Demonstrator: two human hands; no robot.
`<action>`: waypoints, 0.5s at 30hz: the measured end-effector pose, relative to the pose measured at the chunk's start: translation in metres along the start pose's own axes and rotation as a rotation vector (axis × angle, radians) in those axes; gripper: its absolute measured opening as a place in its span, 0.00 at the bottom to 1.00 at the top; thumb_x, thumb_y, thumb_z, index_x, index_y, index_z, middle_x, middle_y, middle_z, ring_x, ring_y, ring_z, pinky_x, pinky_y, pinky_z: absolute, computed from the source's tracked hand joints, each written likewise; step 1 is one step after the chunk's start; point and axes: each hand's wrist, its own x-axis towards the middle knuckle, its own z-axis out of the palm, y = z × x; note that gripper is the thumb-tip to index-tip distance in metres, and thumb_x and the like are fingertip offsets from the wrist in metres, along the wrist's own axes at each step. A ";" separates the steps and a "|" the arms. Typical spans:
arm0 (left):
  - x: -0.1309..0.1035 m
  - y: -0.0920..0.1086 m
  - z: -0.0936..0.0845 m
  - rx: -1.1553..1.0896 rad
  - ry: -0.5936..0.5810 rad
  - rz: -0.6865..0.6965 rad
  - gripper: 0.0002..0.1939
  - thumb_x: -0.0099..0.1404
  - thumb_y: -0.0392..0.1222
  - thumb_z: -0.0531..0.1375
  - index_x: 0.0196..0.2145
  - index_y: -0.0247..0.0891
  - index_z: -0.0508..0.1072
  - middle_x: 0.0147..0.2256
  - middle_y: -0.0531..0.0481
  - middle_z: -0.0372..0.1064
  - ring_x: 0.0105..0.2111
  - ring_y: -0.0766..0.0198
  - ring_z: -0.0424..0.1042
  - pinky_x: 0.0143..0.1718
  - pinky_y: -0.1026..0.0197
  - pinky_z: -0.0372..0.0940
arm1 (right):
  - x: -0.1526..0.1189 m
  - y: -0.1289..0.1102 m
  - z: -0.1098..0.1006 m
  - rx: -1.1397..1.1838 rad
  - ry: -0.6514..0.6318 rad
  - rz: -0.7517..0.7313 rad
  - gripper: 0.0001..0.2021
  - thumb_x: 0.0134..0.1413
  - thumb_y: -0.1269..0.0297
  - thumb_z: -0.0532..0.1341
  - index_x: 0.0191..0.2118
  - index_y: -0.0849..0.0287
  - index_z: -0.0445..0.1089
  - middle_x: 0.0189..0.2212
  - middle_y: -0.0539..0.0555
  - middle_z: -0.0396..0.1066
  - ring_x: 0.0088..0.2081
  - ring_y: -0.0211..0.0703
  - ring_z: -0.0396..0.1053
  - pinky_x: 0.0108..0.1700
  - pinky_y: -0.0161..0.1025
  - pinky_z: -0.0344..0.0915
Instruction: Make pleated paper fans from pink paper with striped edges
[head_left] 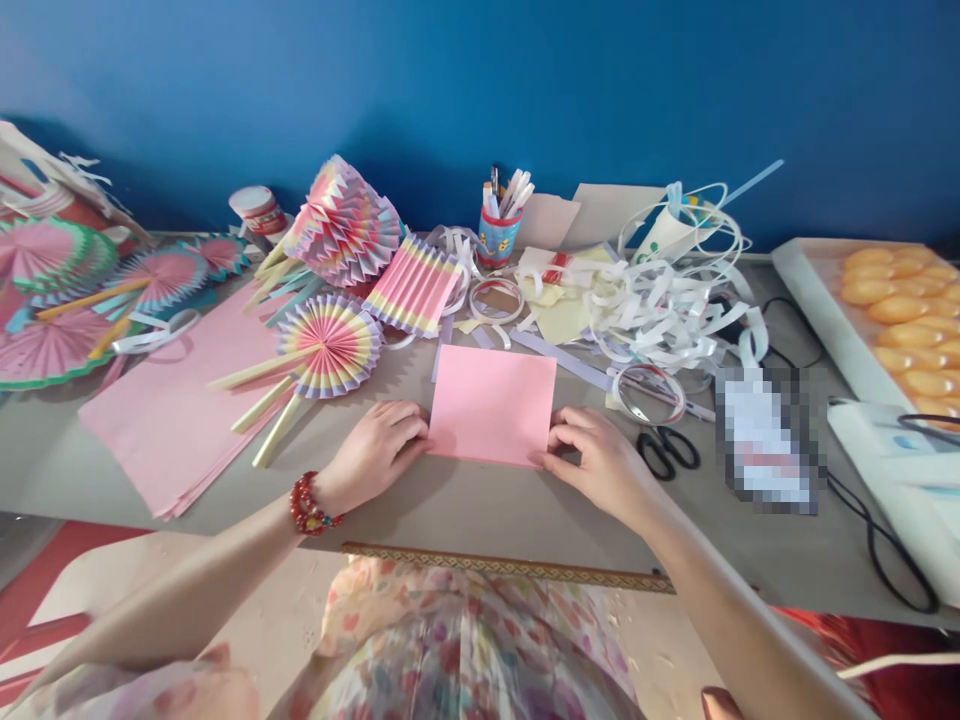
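A rectangle of pink paper [493, 405] is in front of me at the middle of the table, its lower edge facing me. It looks folded, with a second edge showing along the bottom. My left hand [381, 450], with a red bead bracelet at the wrist, pinches its lower left side. At the lower right corner my right hand [596, 455] grips the paper between thumb and curled fingers. Just beyond the paper stands a pleated pink and yellow paper piece [414, 287]. A round pleated paper fan [326, 345] with pale sticks lies left of it.
Pink sheets [172, 400] lie stacked at left, near more fans [157, 275]. Black-handled scissors [667, 452], a tape roll [649, 393] and curled white strips [660, 310] are at right. A pen cup [499, 235] stands at the back. A tray of yellow items [810, 285] sits far right.
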 end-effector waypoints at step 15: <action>-0.001 -0.001 0.002 0.048 -0.022 0.015 0.12 0.73 0.42 0.49 0.35 0.38 0.68 0.36 0.48 0.66 0.37 0.59 0.66 0.43 0.56 0.61 | -0.001 -0.001 0.000 -0.024 0.001 0.004 0.11 0.56 0.62 0.65 0.25 0.56 0.68 0.32 0.51 0.69 0.35 0.43 0.66 0.37 0.39 0.60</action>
